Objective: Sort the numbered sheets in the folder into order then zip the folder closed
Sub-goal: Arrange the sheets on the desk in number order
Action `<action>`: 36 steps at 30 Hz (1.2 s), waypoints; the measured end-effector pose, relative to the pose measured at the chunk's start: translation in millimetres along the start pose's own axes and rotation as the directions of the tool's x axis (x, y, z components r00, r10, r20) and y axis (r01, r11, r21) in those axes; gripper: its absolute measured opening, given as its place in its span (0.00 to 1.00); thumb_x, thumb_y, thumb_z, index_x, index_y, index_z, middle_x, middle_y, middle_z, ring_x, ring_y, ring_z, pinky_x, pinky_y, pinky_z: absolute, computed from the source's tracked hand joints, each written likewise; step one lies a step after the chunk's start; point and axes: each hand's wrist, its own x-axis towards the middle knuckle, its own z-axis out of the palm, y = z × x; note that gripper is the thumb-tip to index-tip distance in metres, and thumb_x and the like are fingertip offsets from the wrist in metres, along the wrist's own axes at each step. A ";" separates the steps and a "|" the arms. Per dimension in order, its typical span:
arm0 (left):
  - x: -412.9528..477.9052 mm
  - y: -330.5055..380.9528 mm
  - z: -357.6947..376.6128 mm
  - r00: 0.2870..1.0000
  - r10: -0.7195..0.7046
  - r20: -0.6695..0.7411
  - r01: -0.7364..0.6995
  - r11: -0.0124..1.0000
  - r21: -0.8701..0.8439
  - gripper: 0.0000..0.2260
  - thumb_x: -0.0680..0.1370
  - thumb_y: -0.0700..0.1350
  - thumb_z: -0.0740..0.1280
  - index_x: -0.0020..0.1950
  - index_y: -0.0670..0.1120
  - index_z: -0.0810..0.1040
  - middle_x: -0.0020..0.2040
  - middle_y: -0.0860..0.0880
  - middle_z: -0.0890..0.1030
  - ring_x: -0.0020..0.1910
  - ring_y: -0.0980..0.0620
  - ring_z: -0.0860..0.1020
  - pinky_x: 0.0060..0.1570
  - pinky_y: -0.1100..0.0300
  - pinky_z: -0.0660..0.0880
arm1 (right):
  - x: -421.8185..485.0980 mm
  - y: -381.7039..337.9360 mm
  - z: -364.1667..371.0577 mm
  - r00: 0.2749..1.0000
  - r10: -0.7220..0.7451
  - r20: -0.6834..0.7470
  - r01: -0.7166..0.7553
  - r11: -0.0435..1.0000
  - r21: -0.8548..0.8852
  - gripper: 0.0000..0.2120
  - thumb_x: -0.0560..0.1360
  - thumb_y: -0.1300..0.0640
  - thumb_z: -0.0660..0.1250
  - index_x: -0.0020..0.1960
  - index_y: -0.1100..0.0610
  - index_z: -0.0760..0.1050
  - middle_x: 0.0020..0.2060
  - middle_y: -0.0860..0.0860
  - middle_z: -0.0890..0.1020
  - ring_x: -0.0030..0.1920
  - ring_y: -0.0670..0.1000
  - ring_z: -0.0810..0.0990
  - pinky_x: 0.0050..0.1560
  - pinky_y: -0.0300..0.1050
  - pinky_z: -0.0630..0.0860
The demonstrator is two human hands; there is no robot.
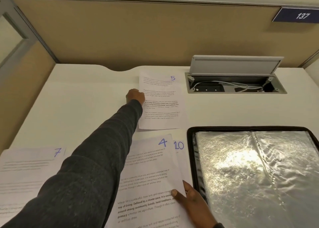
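Currently: left hand [135, 96] pinches left edge of sheet 5 [160, 103], long axis toward worktop's [77, 98] far edge; right hand [193, 201] pinches sheet 4 [148, 176] at near edge, beside folder [190, 150].

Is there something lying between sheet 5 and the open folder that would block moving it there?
Nothing visible does. The left hand grips sheet 5 at its left edge, and only bare desk lies between it and the folder. The right hand pinches sheet 4 nearer, off that path.
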 end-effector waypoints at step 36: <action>-267.2 -121.1 -55.4 0.979 -0.136 -0.153 0.081 0.943 -0.323 0.17 0.78 0.48 0.70 0.38 0.35 0.75 0.37 0.38 0.80 0.33 0.49 0.74 0.36 0.57 0.72 | 13.9 -47.8 -52.0 0.997 -0.074 -0.003 0.073 0.974 0.216 0.16 0.79 0.57 0.68 0.67 0.53 0.75 0.57 0.56 0.85 0.55 0.61 0.85 0.59 0.65 0.79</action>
